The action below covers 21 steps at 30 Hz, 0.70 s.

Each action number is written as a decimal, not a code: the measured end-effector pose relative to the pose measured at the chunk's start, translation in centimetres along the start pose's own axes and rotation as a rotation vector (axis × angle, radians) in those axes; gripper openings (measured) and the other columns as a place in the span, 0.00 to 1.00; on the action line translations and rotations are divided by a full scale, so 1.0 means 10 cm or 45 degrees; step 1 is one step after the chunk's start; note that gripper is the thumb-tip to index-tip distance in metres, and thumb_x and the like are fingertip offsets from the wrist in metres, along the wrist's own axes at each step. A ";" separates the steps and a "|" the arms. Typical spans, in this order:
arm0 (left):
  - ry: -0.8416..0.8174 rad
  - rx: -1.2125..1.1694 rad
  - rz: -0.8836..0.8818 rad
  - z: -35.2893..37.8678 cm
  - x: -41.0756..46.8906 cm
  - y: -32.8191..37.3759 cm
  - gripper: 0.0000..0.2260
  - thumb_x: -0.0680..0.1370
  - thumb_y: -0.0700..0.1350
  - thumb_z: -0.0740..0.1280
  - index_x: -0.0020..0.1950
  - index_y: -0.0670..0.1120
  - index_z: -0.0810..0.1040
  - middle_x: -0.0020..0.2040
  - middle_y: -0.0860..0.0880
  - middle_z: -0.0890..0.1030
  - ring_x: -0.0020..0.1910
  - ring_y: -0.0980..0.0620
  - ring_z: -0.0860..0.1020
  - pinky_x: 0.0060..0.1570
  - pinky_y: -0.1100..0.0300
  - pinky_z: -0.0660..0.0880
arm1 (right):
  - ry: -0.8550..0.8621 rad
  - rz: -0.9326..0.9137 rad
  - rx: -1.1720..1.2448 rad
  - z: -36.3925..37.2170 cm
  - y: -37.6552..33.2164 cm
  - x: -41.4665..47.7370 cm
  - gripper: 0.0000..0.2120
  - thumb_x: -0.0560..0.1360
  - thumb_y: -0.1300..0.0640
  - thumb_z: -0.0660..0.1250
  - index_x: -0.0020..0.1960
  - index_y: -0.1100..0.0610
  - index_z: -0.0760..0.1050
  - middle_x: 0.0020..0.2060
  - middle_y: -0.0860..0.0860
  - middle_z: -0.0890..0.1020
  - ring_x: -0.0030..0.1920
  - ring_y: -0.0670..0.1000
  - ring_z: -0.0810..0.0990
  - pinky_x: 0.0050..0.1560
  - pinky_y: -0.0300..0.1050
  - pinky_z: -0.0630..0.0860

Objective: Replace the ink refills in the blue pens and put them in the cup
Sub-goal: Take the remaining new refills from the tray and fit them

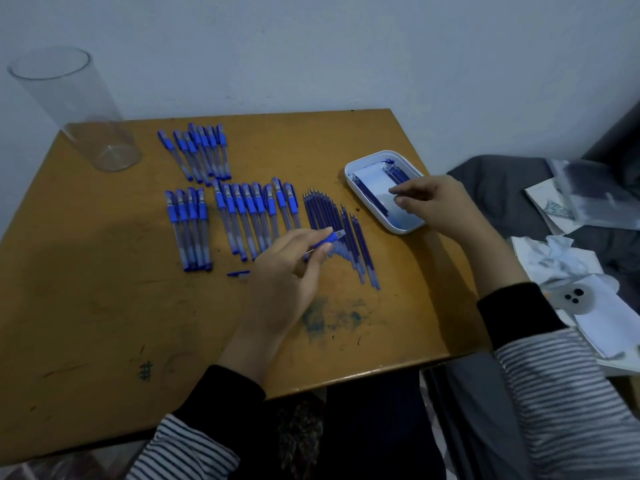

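Nearest we log the left hand (287, 271), left of the white tray (350, 169), pinching a blue pen piece (327, 240) between thumb and fingers over the desk (104, 306). Refills (329, 216) lie in a row just left of the tray. The right hand (436, 202) is above the tray's near rim, and we cannot tell its grip. Blue pens (256, 209) lie in rows further left of the tray. The clear cup (86, 116) stands upright far left of the tray

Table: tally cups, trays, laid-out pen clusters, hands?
cup: 1
tray: 1
pen clusters: 3
hands: 2 (left hand gripping a pen, right hand over the tray)
Total: 7
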<state>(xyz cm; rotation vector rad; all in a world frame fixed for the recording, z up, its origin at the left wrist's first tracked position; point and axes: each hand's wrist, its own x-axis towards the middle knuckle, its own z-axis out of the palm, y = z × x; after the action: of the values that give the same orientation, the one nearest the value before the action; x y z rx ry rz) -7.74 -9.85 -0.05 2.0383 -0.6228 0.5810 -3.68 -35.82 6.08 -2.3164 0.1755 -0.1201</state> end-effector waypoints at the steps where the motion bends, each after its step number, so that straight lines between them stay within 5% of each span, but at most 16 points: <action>1: -0.004 -0.003 -0.007 -0.01 0.00 0.00 0.11 0.80 0.42 0.71 0.62 0.42 0.83 0.52 0.49 0.85 0.49 0.57 0.81 0.49 0.62 0.80 | -0.048 -0.012 -0.032 0.00 -0.01 0.05 0.10 0.78 0.59 0.70 0.58 0.53 0.82 0.49 0.47 0.83 0.49 0.41 0.80 0.50 0.31 0.75; 4: -0.016 -0.010 0.006 -0.02 -0.02 -0.01 0.11 0.80 0.42 0.71 0.62 0.42 0.83 0.52 0.49 0.85 0.49 0.56 0.82 0.49 0.59 0.81 | -0.187 -0.041 -0.134 0.06 -0.01 0.18 0.10 0.77 0.59 0.71 0.57 0.52 0.83 0.47 0.45 0.82 0.48 0.41 0.79 0.47 0.30 0.73; 8: -0.015 -0.014 0.021 -0.02 -0.04 -0.03 0.11 0.81 0.44 0.70 0.61 0.42 0.83 0.52 0.49 0.85 0.50 0.54 0.83 0.50 0.54 0.82 | -0.210 -0.008 -0.170 0.12 0.04 0.28 0.09 0.74 0.58 0.74 0.54 0.51 0.84 0.46 0.47 0.84 0.51 0.47 0.80 0.56 0.43 0.77; 21: 0.003 -0.024 0.079 0.01 -0.05 -0.06 0.12 0.80 0.44 0.69 0.61 0.41 0.83 0.51 0.48 0.85 0.48 0.53 0.84 0.46 0.55 0.82 | -0.270 0.007 -0.106 0.03 0.08 0.38 0.07 0.74 0.63 0.73 0.49 0.53 0.85 0.44 0.47 0.85 0.48 0.46 0.82 0.54 0.39 0.77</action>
<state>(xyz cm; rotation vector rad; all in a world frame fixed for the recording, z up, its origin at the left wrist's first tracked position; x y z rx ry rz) -7.69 -9.55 -0.82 2.0064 -0.6901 0.6115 0.08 -36.79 5.44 -2.3920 0.0809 0.1378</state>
